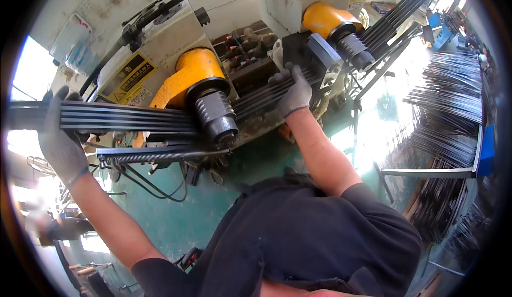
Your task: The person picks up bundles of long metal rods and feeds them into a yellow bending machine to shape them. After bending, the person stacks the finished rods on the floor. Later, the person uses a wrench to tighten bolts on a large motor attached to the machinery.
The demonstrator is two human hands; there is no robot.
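Note:
Several long dark metal bars [128, 117] lie side by side across the machine, running under two yellow clamp arms. At the far left, my left hand [63, 142], in a grey work glove, is wrapped round the bars near their left end, with fingers over the top. My right hand [296, 95], gloved too, grips the bars between the clamps, its thumb upward and its fingers on the far side. The left yellow clamp [194, 78] has a dark ribbed cylinder [217, 114] over the bars. Beyond my right hand stands the right yellow clamp [326, 22].
A steel block [324, 51] sits right of my right hand. Below the bars runs a rail with a long spring [165, 156]; a black hose loops beneath. On the right, a rack [426, 173] holds many thin metal rods. The floor [186, 217] is green.

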